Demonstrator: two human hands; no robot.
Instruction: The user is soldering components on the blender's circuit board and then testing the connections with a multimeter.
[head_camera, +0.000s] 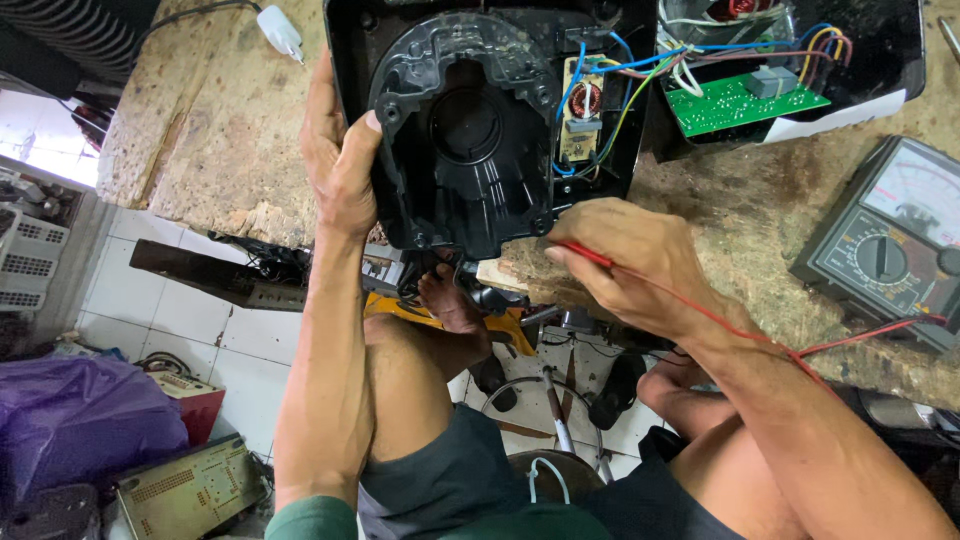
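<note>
Red probe lead (590, 256) is pinched between the thumb and fingertips of the right hand (630, 262), its tip pointing left toward the lower right corner of a black plastic appliance housing (470, 140). The red wire (760, 335) runs back from the fingers across the right wrist and forearm, then off toward an analogue multimeter (885, 255) lying near the right edge of the bench.

The left hand (338, 160) grips the housing's left edge, thumb pressed on the inner face and fingers wrapped behind it, holding it tilted at the bench's front edge. Inside the housing is a round moulded recess, with a small yellowish circuit board (580, 110) carrying a copper coil just beside it. Blue, yellow and white wires (650, 65) lead from that board to a green circuit board (740, 102) sitting in a second black shell further back.

Everything rests on a rough, worn wooden workbench (210, 130). A white plug (280, 30) lies at its far left. Below, the person's bare knees, dark shorts and a white tiled floor show.
</note>
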